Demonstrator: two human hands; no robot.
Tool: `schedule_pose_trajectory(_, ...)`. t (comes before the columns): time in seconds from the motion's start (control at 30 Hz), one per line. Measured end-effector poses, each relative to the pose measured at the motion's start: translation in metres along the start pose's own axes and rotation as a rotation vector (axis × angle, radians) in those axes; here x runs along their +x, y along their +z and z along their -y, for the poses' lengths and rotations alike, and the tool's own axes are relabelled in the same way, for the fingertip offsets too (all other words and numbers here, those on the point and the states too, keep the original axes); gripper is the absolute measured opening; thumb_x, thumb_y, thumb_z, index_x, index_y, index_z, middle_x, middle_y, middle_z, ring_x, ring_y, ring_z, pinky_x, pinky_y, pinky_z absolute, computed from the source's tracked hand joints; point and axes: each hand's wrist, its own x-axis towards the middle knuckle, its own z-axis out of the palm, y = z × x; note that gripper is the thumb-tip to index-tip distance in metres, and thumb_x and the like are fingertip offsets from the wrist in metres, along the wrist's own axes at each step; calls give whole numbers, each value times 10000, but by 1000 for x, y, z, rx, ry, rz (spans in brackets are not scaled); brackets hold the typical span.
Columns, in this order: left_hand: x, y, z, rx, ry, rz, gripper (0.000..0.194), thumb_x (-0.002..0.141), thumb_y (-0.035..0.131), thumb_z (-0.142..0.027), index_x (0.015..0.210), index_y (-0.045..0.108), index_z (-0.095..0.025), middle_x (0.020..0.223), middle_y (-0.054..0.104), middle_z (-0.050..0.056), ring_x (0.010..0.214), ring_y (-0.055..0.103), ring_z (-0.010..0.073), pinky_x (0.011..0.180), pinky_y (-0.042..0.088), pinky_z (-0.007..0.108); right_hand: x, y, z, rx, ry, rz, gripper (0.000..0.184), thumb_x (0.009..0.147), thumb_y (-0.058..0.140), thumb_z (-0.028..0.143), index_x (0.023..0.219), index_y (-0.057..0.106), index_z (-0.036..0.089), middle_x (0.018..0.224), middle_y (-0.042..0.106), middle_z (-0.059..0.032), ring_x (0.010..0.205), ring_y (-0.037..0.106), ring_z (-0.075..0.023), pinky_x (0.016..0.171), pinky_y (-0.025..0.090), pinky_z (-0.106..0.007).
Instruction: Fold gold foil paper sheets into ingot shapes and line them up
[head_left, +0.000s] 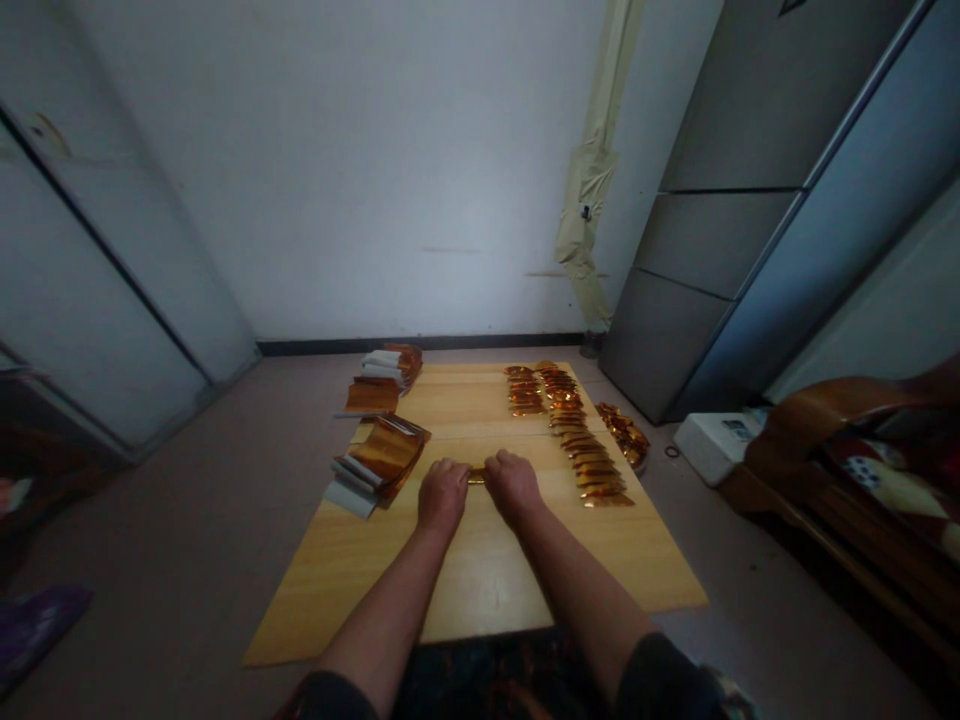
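Both the left hand (444, 490) and the right hand (513, 482) are clamping onto a narrow gold strip (477, 476), one at each end, leaving a short shiny stretch showing between them. The strip is lying at or just over the middle of the wooden counter (495, 590). Loose gold-and-grey sheets (391, 450) are resting along the left side, while folded gold pieces (595, 462) are overlapping in rows on the right.

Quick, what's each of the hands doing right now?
Left hand: closed on one end of a gold foil piece.
Right hand: closed on its other end.
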Motion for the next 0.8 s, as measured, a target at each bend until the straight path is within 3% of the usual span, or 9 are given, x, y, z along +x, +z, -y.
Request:
schedule_pose_trajectory(0.13,-1,4,3,-45,0,-17,319,957,394,-222,1039,702,-212,936,670,68,936,574,191,848,419,279,-4,-2,0,89,39,-4,178,951,481,198,961,658,187,907,637,-64,712,580,-144,627,352,-241)
schedule_pose_trajectory(0.33,-1,2,2,-161,-84,-48,276,919,444,-203,974,714,-220,964,682,48,889,616,165,799,446,255,-5,1,3,313,72,-128,188,962,456,174,932,642,181,938,611,-38,744,573,-109,642,367,-195)
schedule_pose_trajectory(0.43,-1,1,1,-191,-103,-62,256,887,470,-170,934,717,-217,954,687,42,887,622,163,799,450,254,-4,5,4,259,57,-91,201,965,456,191,903,647,189,914,603,-34,690,557,-103,607,348,-201)
schedule_pose_trajectory(0.6,0,3,4,-236,-103,-100,229,837,495,-126,857,708,-208,909,687,39,871,624,160,805,459,256,-3,5,5,110,-81,-48,185,962,473,269,1013,649,241,943,616,-39,704,581,-126,608,350,-224)
schedule_pose_trajectory(0.8,1,6,9,-338,-102,-120,214,793,505,-92,787,692,-195,849,693,33,838,633,155,811,473,260,2,-2,13,16,-110,15,177,934,490,279,1010,647,253,958,628,-47,684,611,-142,595,359,-241)
